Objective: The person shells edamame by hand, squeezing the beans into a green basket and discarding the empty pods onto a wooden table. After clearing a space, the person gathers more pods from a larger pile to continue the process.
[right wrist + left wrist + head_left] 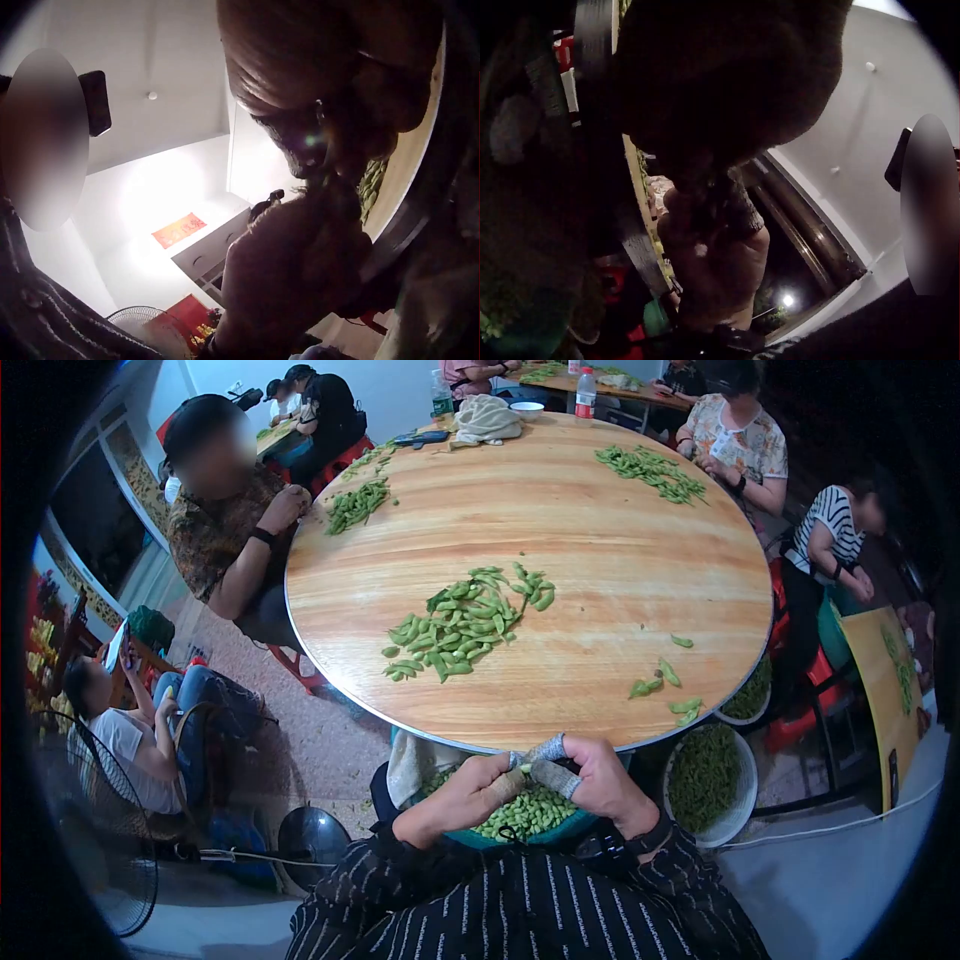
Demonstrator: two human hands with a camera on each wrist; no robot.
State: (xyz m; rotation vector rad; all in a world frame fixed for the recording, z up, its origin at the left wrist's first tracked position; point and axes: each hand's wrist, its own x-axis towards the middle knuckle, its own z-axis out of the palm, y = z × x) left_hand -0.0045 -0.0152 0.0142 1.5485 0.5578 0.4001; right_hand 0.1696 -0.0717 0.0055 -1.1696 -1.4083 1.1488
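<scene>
Over a teal basin of shelled green beans (530, 815), at the near table edge, both hands meet fingertip to fingertip. A bit of pale green shows between the fingers; most of it is hidden. The left hand (460, 795) pinches it from the left, thumb and finger wrapped in grey covering. My right hand (605, 785), also with wrapped fingertips, pinches from the right. The left wrist view shows the right hand (720, 262) in dim light; in the right wrist view the left hand (289, 262) touches the darker right one. Green pods (465, 625) lie piled on the table.
Loose pods (670, 672) lie near the table's right front edge. A white basket (745, 800) of green pods or husks stands right of the basin. People sit around the wooden table (600, 570); a fan (110, 840) stands far left.
</scene>
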